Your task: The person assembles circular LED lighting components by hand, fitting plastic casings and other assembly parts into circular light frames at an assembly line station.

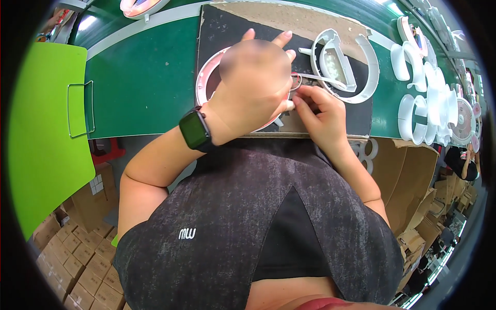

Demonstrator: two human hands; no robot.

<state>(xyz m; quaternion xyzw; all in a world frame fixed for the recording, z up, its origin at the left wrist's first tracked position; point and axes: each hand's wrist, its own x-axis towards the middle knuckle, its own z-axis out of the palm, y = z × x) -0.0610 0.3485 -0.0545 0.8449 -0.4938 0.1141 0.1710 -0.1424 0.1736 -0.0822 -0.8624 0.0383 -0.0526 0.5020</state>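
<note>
My left hand (253,95), wearing a black smartwatch (195,129) on its wrist, lies over a round white-and-pink ring-shaped housing (205,77). Its fingertips are stretched out and apart, while a blurred patch covers the back of the hand. Most of the housing is hidden beneath it. Just to the right, my right hand (321,111) is closed in a pinch close to my left thumb. Thin red and white wires (297,80) loop down to its fingertips. Beyond it rests a white C-shaped shell (368,85) around a half-moon white part (336,67).
A dark board (356,121) with a torn brown cardboard surface covers part of the green table (139,98). Several white curved shells (413,119) crowd the right side. A bright green panel (46,129) stands at left, above stacked cardboard boxes (88,258). An open carton (398,175) is below right.
</note>
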